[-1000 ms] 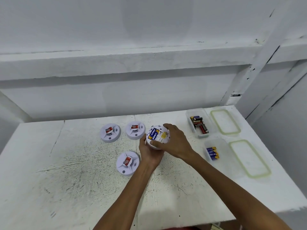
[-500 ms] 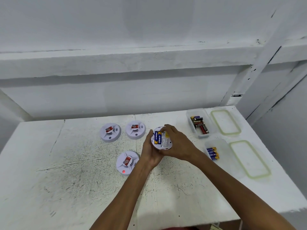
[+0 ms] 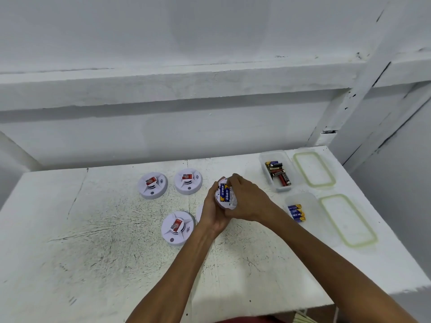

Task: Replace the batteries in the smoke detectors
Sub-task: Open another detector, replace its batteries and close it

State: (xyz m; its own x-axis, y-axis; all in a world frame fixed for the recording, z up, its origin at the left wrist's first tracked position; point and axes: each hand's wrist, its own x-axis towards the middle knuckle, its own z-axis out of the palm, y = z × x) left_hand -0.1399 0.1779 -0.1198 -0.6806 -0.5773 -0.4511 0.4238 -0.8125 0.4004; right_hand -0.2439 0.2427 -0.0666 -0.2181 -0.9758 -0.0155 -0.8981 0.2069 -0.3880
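Note:
I hold a round white smoke detector [image 3: 227,194] above the table, its back turned up so a blue and yellow battery shows in the compartment. My left hand [image 3: 213,212] cups it from the left and below. My right hand [image 3: 246,201] grips its right side, fingertips curled over the top edge by the battery. Three more white detectors lie face up on the table: one at back left [image 3: 152,185], one beside it [image 3: 188,181], one nearer me [image 3: 178,228]. A white disc [image 3: 198,213] peeks out behind my left wrist.
A clear tub [image 3: 277,170] of mixed red and dark batteries stands at the back right, its green-rimmed lid [image 3: 313,169] beside it. A nearer tub [image 3: 303,210] holds blue and yellow batteries, with its lid [image 3: 347,220] to the right. A wall and ledge rise behind the white table [image 3: 93,252].
The detector has tilted and shifted slightly right in my hands. My right fingers slid from its lower front to its top edge. The near detector's red light, lit half a second ago, is off.

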